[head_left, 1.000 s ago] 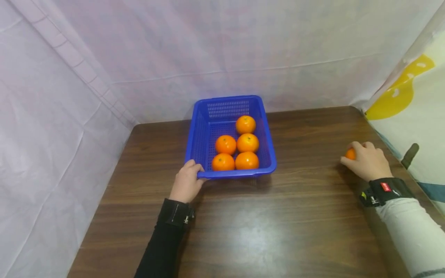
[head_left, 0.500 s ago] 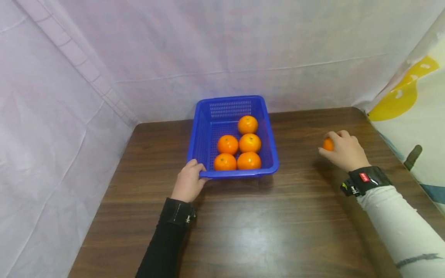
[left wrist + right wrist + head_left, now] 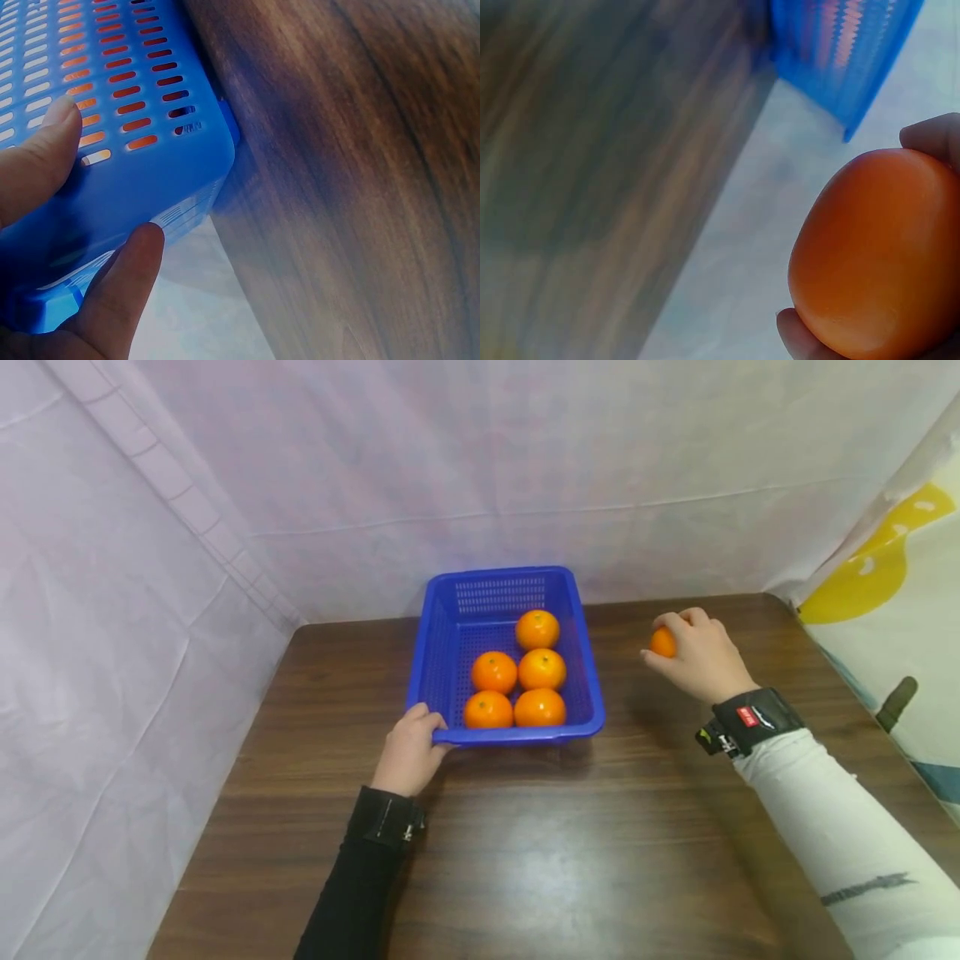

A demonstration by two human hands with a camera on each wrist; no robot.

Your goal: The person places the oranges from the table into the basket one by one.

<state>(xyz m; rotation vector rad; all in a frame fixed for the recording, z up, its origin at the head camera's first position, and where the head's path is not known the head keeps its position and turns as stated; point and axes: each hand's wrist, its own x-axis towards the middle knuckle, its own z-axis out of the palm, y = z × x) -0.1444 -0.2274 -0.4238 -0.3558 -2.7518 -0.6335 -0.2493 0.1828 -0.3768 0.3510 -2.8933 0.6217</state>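
Note:
A blue plastic basket (image 3: 420, 643) stands at the back middle of the table, with several oranges (image 3: 494, 672) gathered toward its right and near sides. At its near left corner my left hand (image 3: 408, 752) grips the rim; in the left wrist view the thumb and a finger (image 3: 124, 292) lie on either side of the corner. My right hand (image 3: 701, 656) holds another orange (image 3: 877, 255) between thumb and fingers, raised over the table to the right of the basket. Part of that orange is hidden by the hand in the head view.
The brown wood-grain table (image 3: 480, 852) runs under both arms. A pale cloth (image 3: 540, 460) hangs behind its back edge, and another covers the left side. To the right is a white cloth with a yellow print (image 3: 862, 577).
My right hand has carried its orange leftward and somewhat farther back, from the table's right side toward the basket. The left hand keeps its grip on the basket corner.

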